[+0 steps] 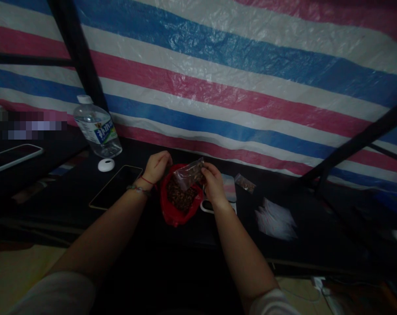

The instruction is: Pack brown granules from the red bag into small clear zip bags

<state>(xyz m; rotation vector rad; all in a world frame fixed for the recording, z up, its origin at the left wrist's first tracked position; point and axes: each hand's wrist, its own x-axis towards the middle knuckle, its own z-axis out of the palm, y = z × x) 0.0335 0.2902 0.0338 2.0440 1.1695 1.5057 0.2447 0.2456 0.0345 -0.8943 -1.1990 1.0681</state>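
Note:
My right hand [214,183] pinches a small clear zip bag [189,174] by one end. Some brown pieces show inside it, and it hangs tilted over a red plastic bag [168,213]. That bag stands open, filled with small brown kernels or beans [180,196]. At its upper left rim is my left hand [156,168], fingers curled in; whatever they hold, if anything, is hidden. Partly behind my right wrist sits a small white scale [230,188]. Beyond it lies another clear zip bag [245,183] with brown pieces inside.
A pile of clear zip bags [276,219] lies on the dark table at right. Left of my hands are a dark phone [114,188], a white earbud case [106,165] and a water bottle [98,127]. Behind hangs a striped plastic sheet [198,87] with dark frame bars.

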